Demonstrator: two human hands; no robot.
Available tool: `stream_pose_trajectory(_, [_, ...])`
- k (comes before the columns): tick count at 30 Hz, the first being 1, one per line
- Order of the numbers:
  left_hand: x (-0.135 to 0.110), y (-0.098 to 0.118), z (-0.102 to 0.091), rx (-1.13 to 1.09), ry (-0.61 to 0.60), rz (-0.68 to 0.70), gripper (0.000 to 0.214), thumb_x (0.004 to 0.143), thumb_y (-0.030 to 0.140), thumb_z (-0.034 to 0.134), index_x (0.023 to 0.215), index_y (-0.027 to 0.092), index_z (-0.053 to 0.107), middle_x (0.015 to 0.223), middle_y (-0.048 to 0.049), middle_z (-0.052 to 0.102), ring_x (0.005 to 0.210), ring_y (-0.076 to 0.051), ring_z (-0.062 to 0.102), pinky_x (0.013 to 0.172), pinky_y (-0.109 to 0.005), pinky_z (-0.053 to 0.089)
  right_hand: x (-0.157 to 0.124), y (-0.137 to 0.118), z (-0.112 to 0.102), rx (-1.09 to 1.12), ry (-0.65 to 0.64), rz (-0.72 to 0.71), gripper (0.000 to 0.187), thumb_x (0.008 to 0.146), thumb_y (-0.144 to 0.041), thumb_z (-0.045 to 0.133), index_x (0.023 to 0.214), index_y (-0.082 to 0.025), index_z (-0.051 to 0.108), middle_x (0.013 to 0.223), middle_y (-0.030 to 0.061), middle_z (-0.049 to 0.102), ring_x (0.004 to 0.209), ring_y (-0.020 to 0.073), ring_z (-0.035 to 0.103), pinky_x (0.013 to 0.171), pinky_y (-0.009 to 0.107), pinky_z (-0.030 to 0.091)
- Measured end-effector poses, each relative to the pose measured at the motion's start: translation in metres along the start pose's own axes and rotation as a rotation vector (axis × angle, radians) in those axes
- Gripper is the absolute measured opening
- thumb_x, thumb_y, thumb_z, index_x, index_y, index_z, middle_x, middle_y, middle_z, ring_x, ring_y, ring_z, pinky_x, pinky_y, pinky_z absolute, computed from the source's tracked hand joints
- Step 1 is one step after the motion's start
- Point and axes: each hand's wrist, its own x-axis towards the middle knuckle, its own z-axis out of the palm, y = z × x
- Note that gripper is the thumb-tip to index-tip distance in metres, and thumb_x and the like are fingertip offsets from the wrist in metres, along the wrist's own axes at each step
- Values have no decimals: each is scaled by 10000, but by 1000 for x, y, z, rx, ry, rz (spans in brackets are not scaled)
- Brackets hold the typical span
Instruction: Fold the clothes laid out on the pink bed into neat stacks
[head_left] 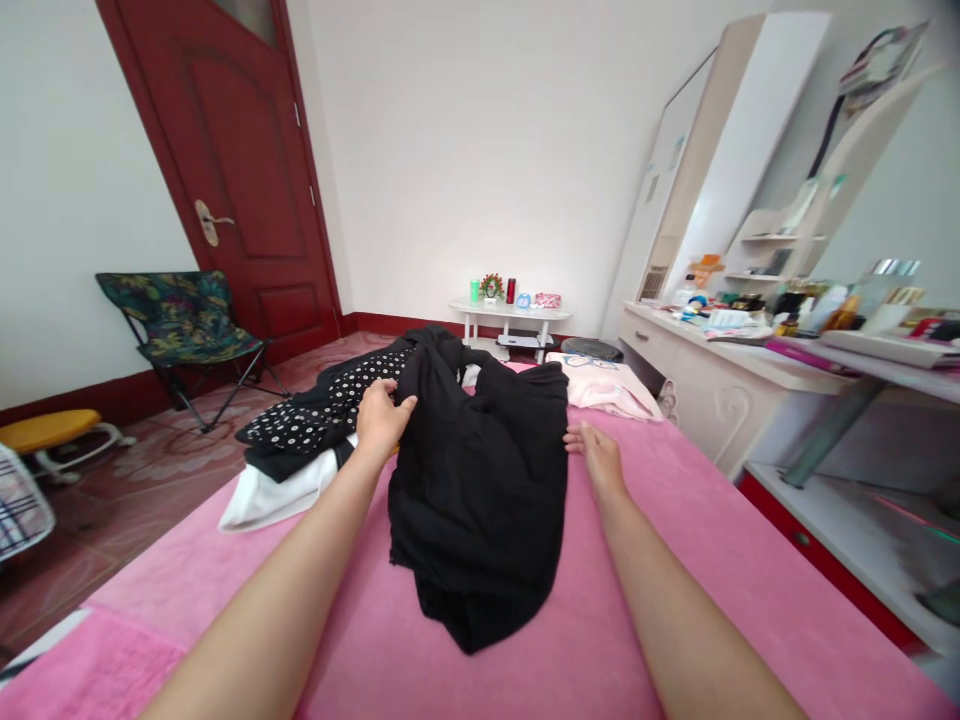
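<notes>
Holding black garment, pink bedspread lying under it. My left hand is pinching its left edge; right hand is resting at its right edge, whether gripping, I cannot tell.

Taking the black garment as your clock's centre, you can pass over open pink bedspread at 4 o'clock, outside your right forearm, and along 6, where a strip lies between it and your left forearm. Your right hand fills 3 and your left hand 10, the dotted garment heaped behind. White cloth blocks 9. At 2, folded pink clothes stand in your way, the dresser rising beyond.
</notes>
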Motion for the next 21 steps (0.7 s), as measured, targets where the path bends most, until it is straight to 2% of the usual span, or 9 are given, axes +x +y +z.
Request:
stream_pose_trajectory(3, [-5, -13, 4, 163, -74, 4, 389, 711, 423, 658, 1023, 198, 604, 983, -80, 671, 929, -268, 623, 777, -357, 464, -2, 0, 1, 5, -4, 8, 450, 808, -537, 508, 831, -119, 672, 743, 78, 692, 598, 146, 632, 630, 284, 510])
stream_pose_trajectory(6, [-8, -10, 1, 199, -113, 38, 273, 726, 425, 627, 859, 188, 649, 827, -70, 678, 842, -269, 631, 725, -336, 454, -3, 1, 0, 7, -2, 8, 452, 795, -543, 519, 825, -119, 674, 736, 78, 693, 593, 145, 629, 626, 284, 511])
stream_pose_trajectory(8, [-7, 0, -2, 58, -106, 111, 240, 780, 396, 559, 781, 173, 650, 737, -44, 656, 763, -228, 623, 703, -302, 448, -3, -2, 1, 18, 6, 16, 448, 777, -544, 539, 814, -119, 675, 740, 84, 697, 590, 147, 629, 628, 287, 514])
stream_pose_trajectory(10, [-9, 20, -5, -196, -83, 219, 268, 830, 370, 491, 795, 157, 650, 739, -28, 649, 740, -193, 608, 689, -269, 446, -4, -14, 4, 39, 22, 64, 444, 767, -546, 546, 823, -123, 668, 776, 96, 704, 602, 150, 639, 609, 278, 513])
stream_pose_trajectory(13, [-31, 62, -9, -500, -98, 417, 258, 863, 323, 466, 821, 138, 642, 809, -34, 649, 778, -173, 594, 705, -250, 444, -9, -55, 18, 53, -60, 146, 466, 784, -569, 509, 930, -149, 647, 932, 112, 702, 663, 158, 662, 529, 233, 485])
stream_pose_trajectory(15, [-60, 88, -9, -518, -211, 577, 224, 865, 279, 487, 757, 144, 630, 783, -31, 631, 767, -161, 584, 717, -246, 436, -19, -91, 32, 24, -217, 137, 492, 790, -592, 492, 1040, -188, 621, 1038, 99, 682, 728, 173, 673, 522, 232, 484])
stream_pose_trajectory(17, [-94, 107, -6, -449, -419, 752, 208, 861, 232, 509, 707, 151, 624, 753, -28, 620, 748, -152, 583, 712, -241, 432, -30, -123, 46, -44, -367, 54, 493, 744, -553, 586, 1101, -214, 608, 1087, 82, 666, 864, 200, 663, 654, 277, 521])
stream_pose_trajectory(19, [-124, 117, -6, -365, -610, 891, 138, 837, 196, 546, 754, 153, 647, 788, -40, 635, 774, -162, 596, 717, -243, 438, -38, -142, 53, -130, -493, -28, 467, 626, -420, 722, 1029, -195, 653, 1039, 74, 679, 949, 225, 635, 797, 326, 506])
stream_pose_trajectory(21, [-143, 121, -8, -295, -753, 970, 115, 822, 208, 581, 876, 159, 671, 839, -50, 650, 781, -169, 610, 701, -241, 446, -35, -145, 47, -161, -480, -74, 350, 541, -292, 743, 862, -163, 686, 887, 55, 699, 884, 227, 639, 811, 345, 500])
